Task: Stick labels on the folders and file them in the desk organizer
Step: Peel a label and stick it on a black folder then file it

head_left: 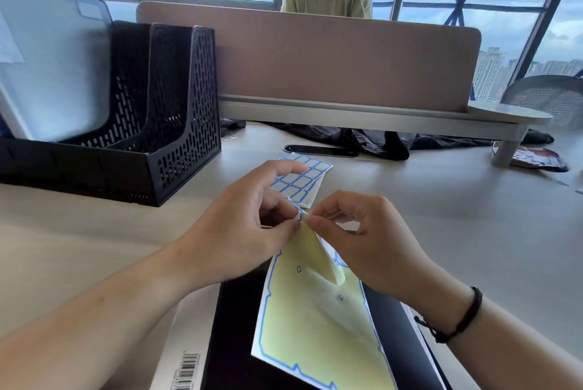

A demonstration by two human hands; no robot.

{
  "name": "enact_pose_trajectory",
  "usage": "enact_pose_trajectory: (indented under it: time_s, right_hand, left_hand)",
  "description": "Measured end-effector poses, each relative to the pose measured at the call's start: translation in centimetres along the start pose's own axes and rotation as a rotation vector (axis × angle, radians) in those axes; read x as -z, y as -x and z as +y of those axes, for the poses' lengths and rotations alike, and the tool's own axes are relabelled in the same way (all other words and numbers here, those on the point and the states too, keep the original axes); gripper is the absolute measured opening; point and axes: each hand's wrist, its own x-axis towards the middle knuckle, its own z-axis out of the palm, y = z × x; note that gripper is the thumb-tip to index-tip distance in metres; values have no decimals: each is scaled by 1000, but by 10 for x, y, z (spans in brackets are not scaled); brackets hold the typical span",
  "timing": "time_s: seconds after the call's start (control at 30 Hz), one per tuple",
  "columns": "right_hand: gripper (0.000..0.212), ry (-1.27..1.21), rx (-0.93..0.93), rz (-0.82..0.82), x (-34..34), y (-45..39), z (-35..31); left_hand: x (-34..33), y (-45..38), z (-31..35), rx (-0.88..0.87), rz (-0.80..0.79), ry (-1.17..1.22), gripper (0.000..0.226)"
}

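While both hands, left hand (252, 225) and right hand (362, 238), pinch the top corner of the yellow label sheet (315, 320) above the desk (441, 200), the black desk organizer (151, 112) stands far left, holding one folder (53, 67).

The backing sheet (318, 320) I hold is glossy yellow paper, creased where my fingers bend it. The label sheets (299, 179) beyond look like smooth, matt paper. The desk organizer (151, 112) is black perforated plastic. The desk (441, 216) has a smooth, matt finish, and the partition (347, 64) looks like cloth.
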Motion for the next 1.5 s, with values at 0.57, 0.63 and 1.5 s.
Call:
enact_pose_trajectory:
  time_s: [0.57, 0.63, 1.5]
  right_hand:
    - [19, -20, -83, 96, 6, -5, 0]
    - [18, -30, -97, 94, 7, -5, -1]
    - [16, -114, -110, -11, 9, -2, -4]
  left_hand:
    - [3, -2, 0, 48, 45, -36, 55]
    - [4, -3, -2, 51, 63, -78, 54]
    - [7, -3, -5, 123, 197, -201, 47]
